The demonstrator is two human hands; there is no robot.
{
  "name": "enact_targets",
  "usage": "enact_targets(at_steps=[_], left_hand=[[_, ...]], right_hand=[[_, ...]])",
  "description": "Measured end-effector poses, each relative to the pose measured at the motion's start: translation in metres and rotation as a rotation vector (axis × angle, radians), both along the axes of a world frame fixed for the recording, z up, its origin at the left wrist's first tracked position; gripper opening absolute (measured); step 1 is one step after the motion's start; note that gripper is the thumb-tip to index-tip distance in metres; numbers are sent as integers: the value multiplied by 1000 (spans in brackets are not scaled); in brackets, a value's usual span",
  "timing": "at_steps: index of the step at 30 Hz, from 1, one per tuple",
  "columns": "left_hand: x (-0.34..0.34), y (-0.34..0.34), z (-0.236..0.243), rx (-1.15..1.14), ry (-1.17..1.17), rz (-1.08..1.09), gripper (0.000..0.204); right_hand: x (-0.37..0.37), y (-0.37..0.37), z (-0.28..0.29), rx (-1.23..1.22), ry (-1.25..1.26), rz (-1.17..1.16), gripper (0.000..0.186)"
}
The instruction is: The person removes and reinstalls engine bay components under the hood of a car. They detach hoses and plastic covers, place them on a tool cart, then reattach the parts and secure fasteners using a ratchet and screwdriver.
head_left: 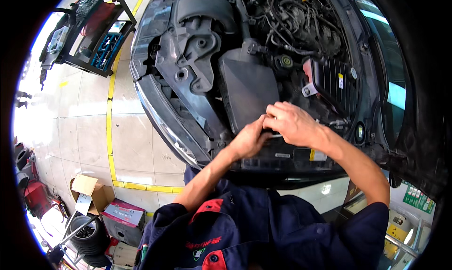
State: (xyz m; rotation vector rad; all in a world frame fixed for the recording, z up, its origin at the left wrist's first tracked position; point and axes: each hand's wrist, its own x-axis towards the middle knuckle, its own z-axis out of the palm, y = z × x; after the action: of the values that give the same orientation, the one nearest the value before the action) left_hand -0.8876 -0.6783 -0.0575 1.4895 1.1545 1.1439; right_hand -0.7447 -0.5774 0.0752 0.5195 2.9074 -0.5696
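My left hand point(248, 139) and my right hand point(293, 124) meet over the near edge of a black plastic box point(252, 84) in the engine bay, which looks like an air filter housing. The fingers of both hands are bent and pressed together, with the fingertips almost touching. Whatever they grip is hidden behind the fingers. A thin pale strip shows just under the right fingers, too small to make out. Beyond my right hand lies a ribbed black cover point(333, 84) with a pale tab on its side.
The car's front edge and headlight point(176, 143) curve along the left. Hoses and wiring point(301, 25) fill the far engine bay. A dark tool cart point(89, 39) stands at far left. An opened cardboard box point(92, 194) and stacked tyres point(87, 239) are at lower left.
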Motion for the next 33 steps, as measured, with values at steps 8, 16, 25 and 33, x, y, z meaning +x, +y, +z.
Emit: enact_targets(at_steps=[8,16,25,33], left_hand=[[16,14,-17,-67,61,-85,32],[47,21,12,-169,211,31,30],[58,19,4,-143,304,146,38],[59,28,11,-117,162,155,44]], right_hand=[[17,10,-14,1,-17,12,19],[26,11,5,-55,-420,-175,15],[53,20,-6,-7,-269,-232,39],[124,53,-10,-266,53,-651,34]])
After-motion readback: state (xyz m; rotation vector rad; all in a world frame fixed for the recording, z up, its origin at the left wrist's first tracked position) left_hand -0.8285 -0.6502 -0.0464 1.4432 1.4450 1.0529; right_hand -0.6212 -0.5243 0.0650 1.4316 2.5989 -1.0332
